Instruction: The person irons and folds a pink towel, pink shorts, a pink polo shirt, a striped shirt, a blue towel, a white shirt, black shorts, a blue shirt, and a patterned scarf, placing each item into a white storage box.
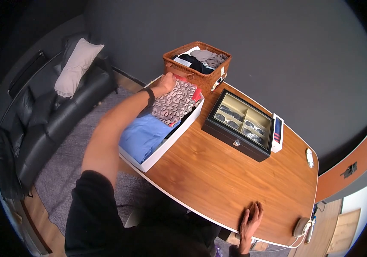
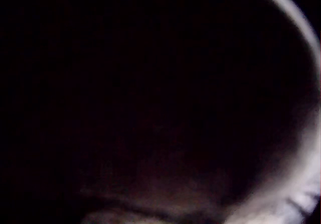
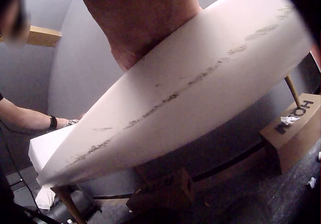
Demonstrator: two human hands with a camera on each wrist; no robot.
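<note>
My left hand (image 1: 166,82) reaches to the far end of a white box (image 1: 173,140) and grips the top edge of a patterned cloth (image 1: 175,102) with red trim. Its fingers are curled, and the fingertips are mostly hidden. The cloth lies on the box's contents, beside a folded blue garment (image 1: 145,133) at the near end. At the table's near right edge, my right hand (image 1: 252,217) rests with loosely bent fingers and holds nothing. The left wrist view is almost wholly dark.
A wicker basket (image 1: 197,79) of clothes stands just behind the box. To its right are a black glasses case (image 1: 240,124) with a clear lid, a white box (image 1: 277,132) and a small white object (image 1: 309,158). Cardboard boxes (image 3: 293,133) lie below the table (image 1: 218,180).
</note>
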